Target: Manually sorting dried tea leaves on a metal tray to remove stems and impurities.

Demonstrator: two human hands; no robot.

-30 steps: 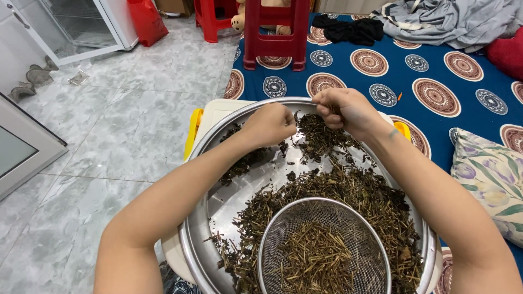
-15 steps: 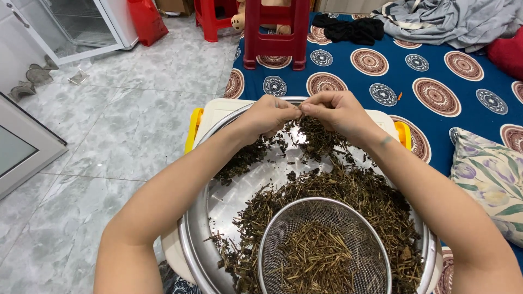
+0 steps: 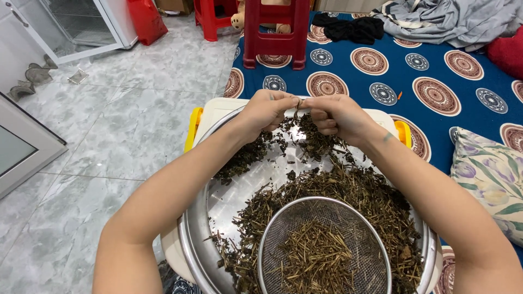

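Dried herbs (image 3: 348, 190) are lying heaped in the steel basin (image 3: 229, 201), keeping debris contained; mesh sieve (image 3: 327, 250) is sitting near, collecting bare stems. Left hand (image 3: 267, 111) and right hand (image 3: 338, 117) are pinching one sprig (image 3: 300, 102) at the far rim, apparently for stripping.

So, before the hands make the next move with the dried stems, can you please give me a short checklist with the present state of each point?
1. Both hands over the big metal basin: ok, left hand and right hand meet above its far rim.
2. A stem pinched between the fingers of both hands: ok, though it is thin and mostly covered.
3. Mesh strainer resting inside the basin: ok, with bare stalks in it.
4. Room left in the strainer: ok, the stalks lie low in it.
5. Loose dried herb contained in the basin: ok, none seen on the floor.
6. Basin steady on the white box with yellow handles: cannot tell.
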